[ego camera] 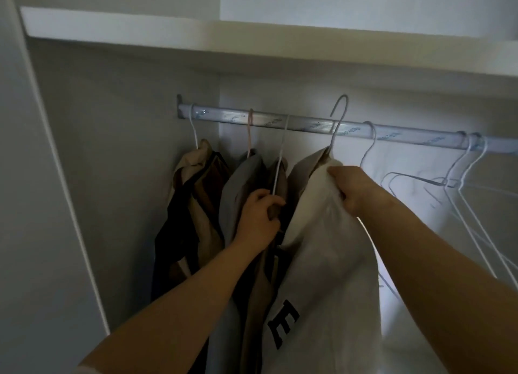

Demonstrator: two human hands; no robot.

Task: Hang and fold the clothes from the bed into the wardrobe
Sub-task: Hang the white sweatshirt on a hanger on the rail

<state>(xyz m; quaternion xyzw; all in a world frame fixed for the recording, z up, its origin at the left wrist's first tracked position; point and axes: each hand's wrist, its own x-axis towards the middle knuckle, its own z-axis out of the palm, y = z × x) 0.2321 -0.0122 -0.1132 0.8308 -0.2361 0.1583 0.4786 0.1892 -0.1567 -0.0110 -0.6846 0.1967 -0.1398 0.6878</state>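
Inside the wardrobe a silver rail (280, 122) carries hung clothes: a tan and dark garment (196, 205) at the left, then a grey garment (241, 183). My right hand (356, 190) grips the shoulder of a white garment with black lettering (328, 275) on a wire hanger. That hanger's hook (339, 112) stands above the rail, not resting on it. My left hand (259, 219) holds the white wire hanger (280, 160) of a brown garment hanging between the grey and the white one.
Several bare white wire hangers (459, 188) hang on the rail to the right. A white shelf (252, 42) runs just above the rail. The wardrobe's side wall (112, 163) closes off the left.
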